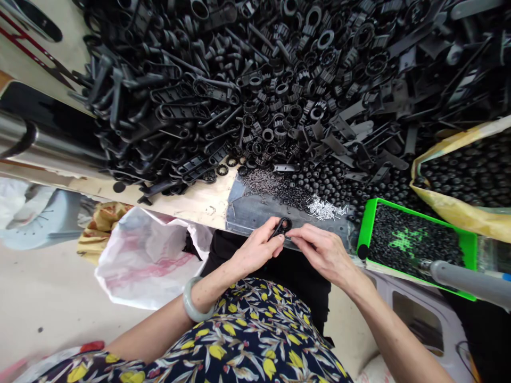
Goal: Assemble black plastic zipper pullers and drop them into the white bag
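Observation:
My left hand (pixel 258 243) is closed around a black plastic part with a ring-shaped end (pixel 285 224), held just over the table's near edge. Pinched fingers of my right hand (pixel 319 247) meet the ring's right side; whatever tiny piece they may hold is too small to make out. Beyond my hands, a dark mat (pixel 255 210) carries a heap of small silvery pins (pixel 325 207), a patch of small brownish screw-like pieces (pixel 263 182) and many round black beads (pixel 319 178).
A big pile of black plastic parts (pixel 207 90) covers the back. To the right stand a green tray (pixel 369 223) of small black pieces, a grey cylindrical tool (pixel 463 274) and a yellow bag (pixel 447 199) of black balls. A white sack (pixel 136 255) hangs at the left.

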{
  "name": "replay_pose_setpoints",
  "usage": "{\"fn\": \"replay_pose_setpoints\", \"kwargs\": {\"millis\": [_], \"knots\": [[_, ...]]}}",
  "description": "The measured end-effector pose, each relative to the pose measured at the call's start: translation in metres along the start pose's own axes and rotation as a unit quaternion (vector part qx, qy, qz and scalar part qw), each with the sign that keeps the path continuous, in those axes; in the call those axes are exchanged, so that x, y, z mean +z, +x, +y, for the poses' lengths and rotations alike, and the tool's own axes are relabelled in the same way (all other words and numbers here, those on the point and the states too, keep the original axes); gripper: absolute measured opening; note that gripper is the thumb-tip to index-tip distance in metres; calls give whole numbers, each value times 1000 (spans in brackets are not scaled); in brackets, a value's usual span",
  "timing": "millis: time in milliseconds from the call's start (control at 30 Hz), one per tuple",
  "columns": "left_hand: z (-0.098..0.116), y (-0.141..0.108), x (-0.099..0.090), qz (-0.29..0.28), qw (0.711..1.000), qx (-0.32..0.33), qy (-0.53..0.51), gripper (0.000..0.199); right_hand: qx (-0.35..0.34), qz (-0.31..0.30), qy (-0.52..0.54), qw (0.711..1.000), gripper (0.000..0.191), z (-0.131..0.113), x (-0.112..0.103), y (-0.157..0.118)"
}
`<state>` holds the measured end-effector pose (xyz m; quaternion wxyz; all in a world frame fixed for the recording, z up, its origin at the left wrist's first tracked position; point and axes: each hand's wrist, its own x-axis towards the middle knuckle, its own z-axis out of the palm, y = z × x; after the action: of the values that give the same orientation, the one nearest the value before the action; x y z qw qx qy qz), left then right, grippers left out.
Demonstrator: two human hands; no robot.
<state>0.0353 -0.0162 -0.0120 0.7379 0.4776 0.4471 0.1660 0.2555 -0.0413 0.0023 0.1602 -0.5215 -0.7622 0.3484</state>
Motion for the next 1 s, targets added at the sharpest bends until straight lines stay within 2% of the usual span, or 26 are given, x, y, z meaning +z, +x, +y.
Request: {"fn": "replay_pose_setpoints", "kwargs": {"millis": [267,833,1000], "knots": [[5,-1,0,2,1000,-18,-4,25,17,-6,11,1000,24,-5,-2,0],[9,-1,3,16,1000,-6,4,23,14,-28,28,999,25,0,-4,4],[8,0,4,23,999,1,22,22,13,-29,-5,999,27,-2,-5,3]]}}
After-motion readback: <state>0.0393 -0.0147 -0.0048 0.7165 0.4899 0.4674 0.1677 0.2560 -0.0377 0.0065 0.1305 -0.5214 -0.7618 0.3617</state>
